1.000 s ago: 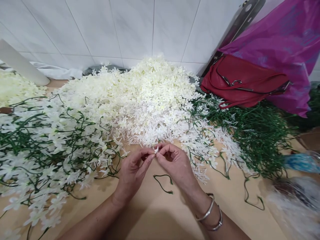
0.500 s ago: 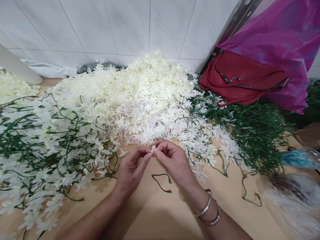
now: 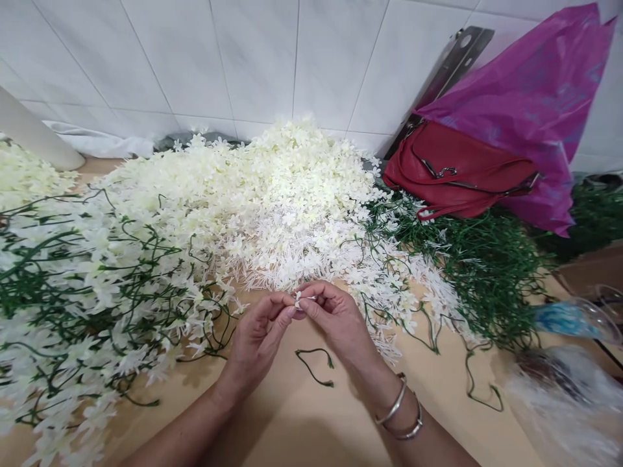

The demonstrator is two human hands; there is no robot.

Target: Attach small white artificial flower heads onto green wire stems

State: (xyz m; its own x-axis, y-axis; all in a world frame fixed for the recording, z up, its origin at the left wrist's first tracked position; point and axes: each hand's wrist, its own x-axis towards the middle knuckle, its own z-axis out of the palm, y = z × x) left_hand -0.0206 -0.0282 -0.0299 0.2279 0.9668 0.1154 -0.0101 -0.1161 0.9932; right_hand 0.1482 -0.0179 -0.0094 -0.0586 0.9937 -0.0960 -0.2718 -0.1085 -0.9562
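My left hand point(image 3: 260, 337) and my right hand point(image 3: 335, 318) meet at their fingertips over a tan table point(image 3: 302, 428). Both pinch one small white artificial flower point(image 3: 298, 298) between thumb and forefinger. A thin green stem point(image 3: 315, 367) runs down from the hands and curls on the table below them. Just beyond the fingers lies a big heap of loose white flowers point(image 3: 272, 194). My right wrist carries silver bangles point(image 3: 403, 410).
Green vines set with white flowers point(image 3: 82, 285) cover the left side. Bare green stems point(image 3: 491, 266) pile at the right under a red handbag point(image 3: 457, 172) and a purple plastic bag point(image 3: 530, 104). Clear plastic wrapping point(image 3: 564, 395) lies at the lower right. A white tiled wall point(image 3: 253, 58) stands behind.
The view has tilted slightly, so everything sits a little lower in the frame. My hands keep the same fingertip pinch on the small flower.
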